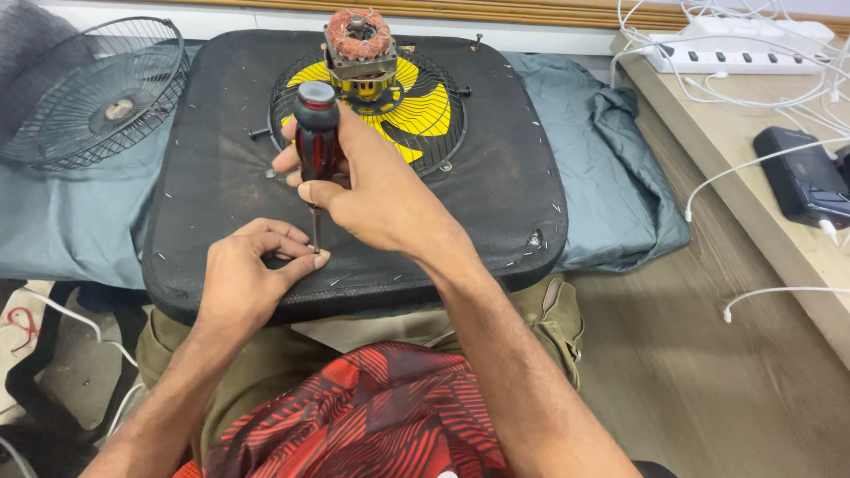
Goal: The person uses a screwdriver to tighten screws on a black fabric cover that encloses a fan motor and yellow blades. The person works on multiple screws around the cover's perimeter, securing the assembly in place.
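My right hand [376, 190] grips a screwdriver [316, 133] with a red and black handle, held upright with its tip down on a black square cushion board [505, 177]. My left hand [243, 283] rests on the board's near edge, with thumb and fingers pinched around the screwdriver's tip; what they hold there is too small to see. Behind my hands, a yellow fan blade [425, 111] lies inside a black wire guard, with a bare motor [359, 49] and its copper windings standing on top.
A second wire fan guard [93, 93] lies at the back left on grey cloth [611, 159]. Small screws are scattered on the board. A wooden shelf on the right carries a white power strip [735, 53], white cables and a black device [801, 173].
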